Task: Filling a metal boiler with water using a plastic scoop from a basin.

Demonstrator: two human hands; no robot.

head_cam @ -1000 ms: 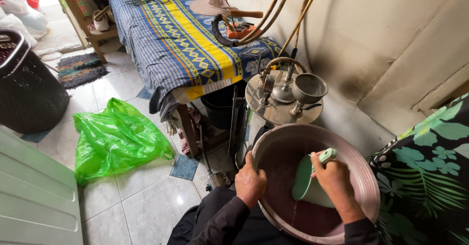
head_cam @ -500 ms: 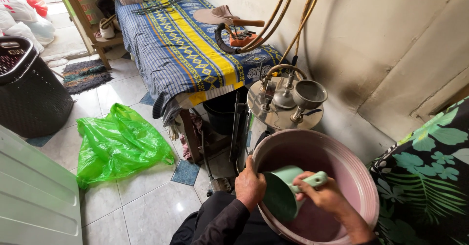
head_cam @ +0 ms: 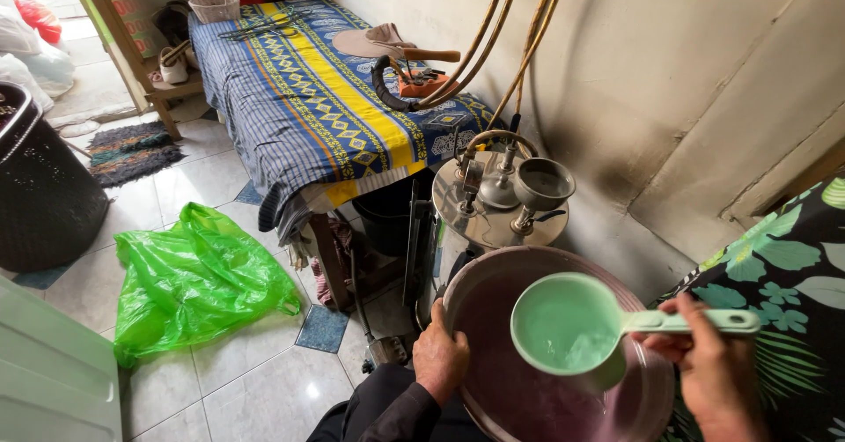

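My left hand point(head_cam: 440, 358) grips the near rim of a large pink-brown plastic basin point(head_cam: 493, 275) that holds water. My right hand point(head_cam: 709, 367) holds the handle of a pale green dipper point(head_cam: 568, 327), its bowl level above the basin and full of water. A metal steam boiler point(head_cam: 493, 213) with a funnel and valves on its lid stands just beyond the basin, hoses rising from it up the wall.
An ironing table with a blue and yellow patterned cloth point(head_cam: 299, 99) carries an iron point(head_cam: 414, 72). A green plastic bag point(head_cam: 189, 279) lies on the tiled floor. A black basket point(head_cam: 40, 195) stands at the left. Floral fabric point(head_cam: 783, 275) hangs at the right.
My right hand has raised the dipper out of the basin and turned it level, now full of water. My left hand has stayed on the rim.
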